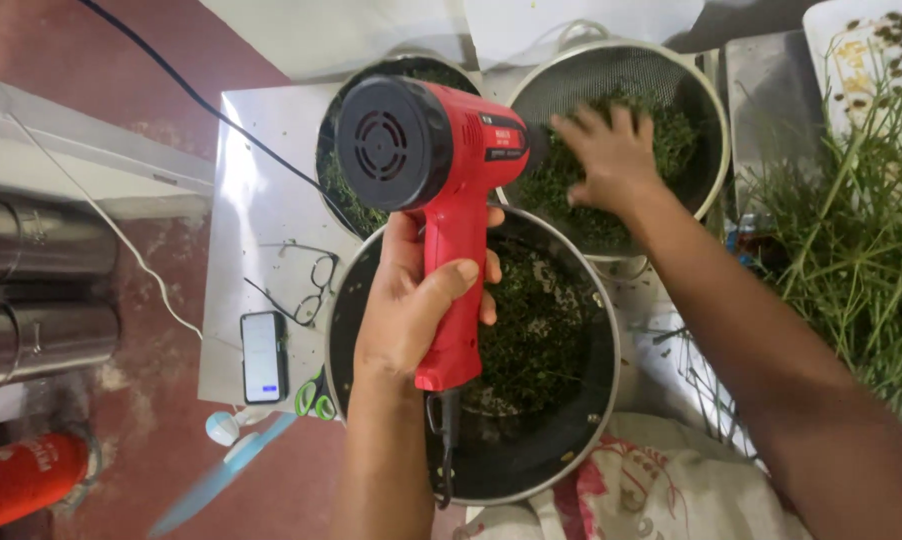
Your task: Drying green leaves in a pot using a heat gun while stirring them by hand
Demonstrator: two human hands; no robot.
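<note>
My left hand (416, 300) grips the handle of a red heat gun (441, 160) with a black rear vent; its nozzle points away toward a metal sieve (706, 100). My right hand (611, 160) lies flat, fingers spread, on the green chopped herbs (671, 135) inside that sieve. Under the heat gun sits a dark round pan (561, 440) with more chopped herbs in it. A third round vessel (329, 170) with herbs stands behind the gun, mostly hidden.
A phone (264, 356), eyeglasses (306, 285) and green-handled scissors (314, 398) lie on the metal table (261, 160) at left. Long green stalks (861, 240) pile at right. A patterned cloth (651, 490) lies near me. Steel cylinders (41, 290) and a red cylinder (21, 480) stand left.
</note>
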